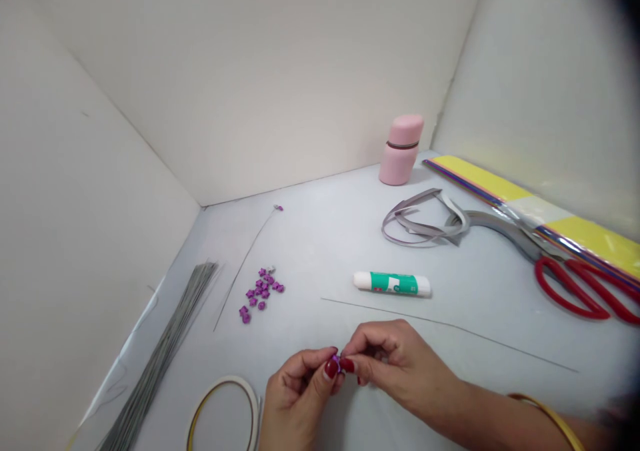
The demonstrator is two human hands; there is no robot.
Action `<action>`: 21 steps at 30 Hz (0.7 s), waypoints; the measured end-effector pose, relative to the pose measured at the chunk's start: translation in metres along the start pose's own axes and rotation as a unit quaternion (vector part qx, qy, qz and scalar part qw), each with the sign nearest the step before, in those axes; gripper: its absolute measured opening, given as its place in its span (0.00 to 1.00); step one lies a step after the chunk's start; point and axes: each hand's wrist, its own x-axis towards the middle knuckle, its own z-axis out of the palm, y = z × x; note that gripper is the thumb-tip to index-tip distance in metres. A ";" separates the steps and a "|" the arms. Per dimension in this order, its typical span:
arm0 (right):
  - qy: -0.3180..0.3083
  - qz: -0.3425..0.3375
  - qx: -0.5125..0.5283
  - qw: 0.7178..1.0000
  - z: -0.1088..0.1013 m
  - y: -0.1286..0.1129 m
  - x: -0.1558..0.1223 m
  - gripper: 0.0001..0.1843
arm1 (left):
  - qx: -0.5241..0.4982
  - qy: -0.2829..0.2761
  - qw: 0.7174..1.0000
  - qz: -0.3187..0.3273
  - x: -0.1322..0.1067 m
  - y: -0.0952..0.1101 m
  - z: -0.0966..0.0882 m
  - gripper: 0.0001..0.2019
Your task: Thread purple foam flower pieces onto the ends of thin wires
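Between the fingertips of both hands is a small purple folded star [337, 363], mostly covered by thumbs and fingers. My left hand [300, 391] is closed on it from the left, thumb on top. From the right, my right hand [395, 364] pinches at the same star. Past my right hand, a thin grey wire [450, 323] lies across the table. A loose group of purple stars [263, 289] sits to the left, beyond my left hand. Near them rests another wire [245, 262] with a small purple piece at its far end.
A glue stick [393, 283] lies ahead. A roll of tape [253, 404] and a wire bundle [163, 354] are at left. On the right are paper strips [415, 227], red-handled scissors [545, 264] and yellow packaged sheets [520, 204]. A pink bottle [399, 164] stands by the back wall.
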 end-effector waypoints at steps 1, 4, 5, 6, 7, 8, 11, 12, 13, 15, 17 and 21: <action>-0.002 -0.001 -0.001 1.000 0.000 -0.001 0.000 0.07 | -0.001 -0.003 1.000 -0.002 0.000 0.000 0.000 0.10; -0.007 -0.007 0.000 1.000 -0.001 -0.002 0.000 0.07 | -0.002 -0.007 1.000 -0.005 0.001 -0.001 -0.001 0.10; -0.008 -0.011 -0.003 1.000 -0.001 -0.002 -0.001 0.07 | -0.003 -0.009 1.000 -0.008 0.001 0.000 -0.001 0.10; -0.008 -0.016 -0.008 1.000 -0.002 -0.002 -0.001 0.07 | -0.005 -0.010 1.000 -0.014 0.001 0.000 -0.001 0.11; -0.009 -0.021 -0.012 1.000 -0.002 -0.002 0.000 0.07 | -0.009 -0.010 1.000 -0.021 0.001 0.000 -0.001 0.11; -0.011 -0.028 -0.017 0.999 -0.002 -0.003 0.000 0.07 | -0.013 -0.011 0.999 -0.028 0.001 0.000 0.000 0.11; -0.018 -0.042 -0.010 0.999 -0.002 -0.003 0.000 0.06 | -0.027 -0.023 0.999 -0.041 0.001 -0.001 0.001 0.10; -0.022 -0.040 0.003 0.999 -0.001 -0.002 0.000 0.06 | -0.031 -0.029 0.998 -0.040 0.001 -0.001 0.001 0.10; -0.026 -0.033 0.020 0.999 0.000 -0.001 0.000 0.06 | -0.034 -0.035 0.998 -0.038 0.001 -0.001 0.002 0.10; -0.031 -0.007 0.061 0.998 0.001 0.001 0.001 0.08 | -0.039 -0.033 0.998 -0.039 0.001 -0.001 0.003 0.11; -0.034 0.022 0.103 0.994 0.002 0.003 0.001 0.10 | -0.044 -0.020 0.998 -0.046 0.001 0.000 0.003 0.11; -0.035 0.068 0.162 0.984 0.002 0.004 0.003 0.13 | -0.042 -0.005 0.998 -0.052 0.000 0.003 0.004 0.13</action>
